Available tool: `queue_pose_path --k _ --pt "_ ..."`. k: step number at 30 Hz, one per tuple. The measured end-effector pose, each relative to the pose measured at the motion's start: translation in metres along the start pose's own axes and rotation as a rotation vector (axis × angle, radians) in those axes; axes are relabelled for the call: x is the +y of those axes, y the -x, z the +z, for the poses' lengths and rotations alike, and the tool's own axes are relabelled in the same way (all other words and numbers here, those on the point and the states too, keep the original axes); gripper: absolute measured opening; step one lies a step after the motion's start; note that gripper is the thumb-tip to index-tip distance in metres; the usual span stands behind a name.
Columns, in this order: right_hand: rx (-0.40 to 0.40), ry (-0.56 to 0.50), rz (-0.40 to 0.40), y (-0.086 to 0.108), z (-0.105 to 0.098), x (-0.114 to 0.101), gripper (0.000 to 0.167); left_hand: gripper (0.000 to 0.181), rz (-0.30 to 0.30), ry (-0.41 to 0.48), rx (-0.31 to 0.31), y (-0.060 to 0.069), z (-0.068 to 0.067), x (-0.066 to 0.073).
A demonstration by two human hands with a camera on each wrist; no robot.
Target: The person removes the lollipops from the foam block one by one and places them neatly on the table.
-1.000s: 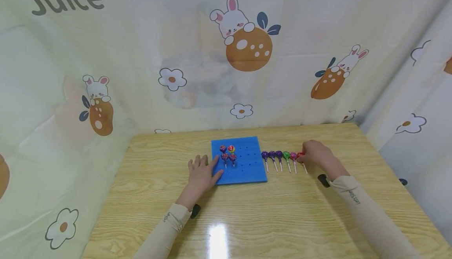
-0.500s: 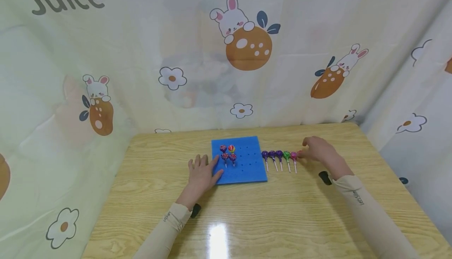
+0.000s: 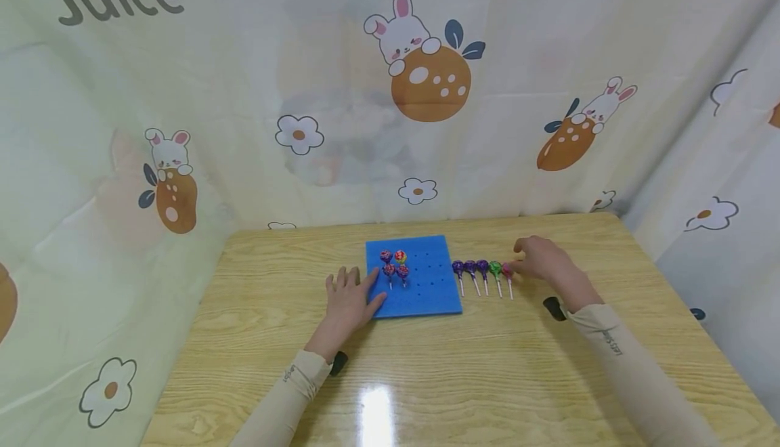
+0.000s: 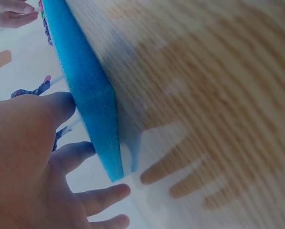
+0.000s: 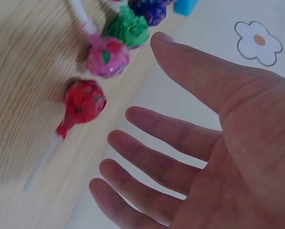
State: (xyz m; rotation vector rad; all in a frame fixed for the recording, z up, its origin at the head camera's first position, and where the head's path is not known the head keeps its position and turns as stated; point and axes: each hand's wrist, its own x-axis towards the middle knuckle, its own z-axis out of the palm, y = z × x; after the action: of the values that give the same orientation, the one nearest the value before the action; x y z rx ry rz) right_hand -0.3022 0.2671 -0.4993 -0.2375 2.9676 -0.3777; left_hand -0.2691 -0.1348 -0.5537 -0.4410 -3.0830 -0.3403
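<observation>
My left hand (image 3: 350,301) lies at the left edge of a blue foam board (image 3: 426,301), its thumb and forefinger touching the board and its other fingers spread beyond it. Several wrapped lollipops (image 3: 389,269) stand upright in the board's holes. My right hand (image 3: 545,262), with fingers extended and nothing between them, hovers at the right end of a lollipop row. In the right wrist view a red lollipop (image 5: 85,101) lies on the table near its fingers; in the head view the hand hides it. Beside it are a pink lollipop (image 5: 108,57) and a green lollipop (image 5: 129,27).
Several purple lollipops (image 3: 470,267) lie side by side between the board and the green one. The wooden table (image 3: 426,372) meets a printed curtain (image 3: 341,189) at the back. Bright light reflects off the table's front part.
My right hand has let go of the red lollipop and shifted slightly left, over toward the pink one. The red lollipop, visible earlier, is now behind the hand. My left hand stays put.
</observation>
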Motion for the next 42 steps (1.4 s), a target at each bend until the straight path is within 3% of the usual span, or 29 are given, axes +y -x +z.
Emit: queue_pose_path --k 10,16,20,33,37,42 --pt "0.015 -0.033 -0.027 -0.004 0.004 -0.031 0.052 0.060 0.015 -0.009 0.014 0.000 0.000 -0.001" --pt "0.050 -0.020 -0.079 -0.011 0.017 -0.058 0.053 0.060 0.010 -0.011 0.012 0.000 -0.001 -0.002" --pt "0.113 -0.014 -0.175 -0.014 0.032 -0.075 0.052 0.061 0.005 -0.013 -0.004 0.000 0.000 -0.001" --pt "0.422 -0.022 -0.644 -0.045 0.069 -0.132 0.046 0.062 -0.020 -0.055 -0.024 -0.004 0.000 -0.001" --pt "0.485 -0.006 -0.696 -0.054 0.075 -0.142 0.042 0.062 -0.031 -0.070 -0.036 -0.006 0.002 -0.001" --pt "0.484 0.028 -0.691 -0.061 0.080 -0.148 0.037 0.062 -0.034 -0.063 -0.042 -0.005 0.002 -0.001"
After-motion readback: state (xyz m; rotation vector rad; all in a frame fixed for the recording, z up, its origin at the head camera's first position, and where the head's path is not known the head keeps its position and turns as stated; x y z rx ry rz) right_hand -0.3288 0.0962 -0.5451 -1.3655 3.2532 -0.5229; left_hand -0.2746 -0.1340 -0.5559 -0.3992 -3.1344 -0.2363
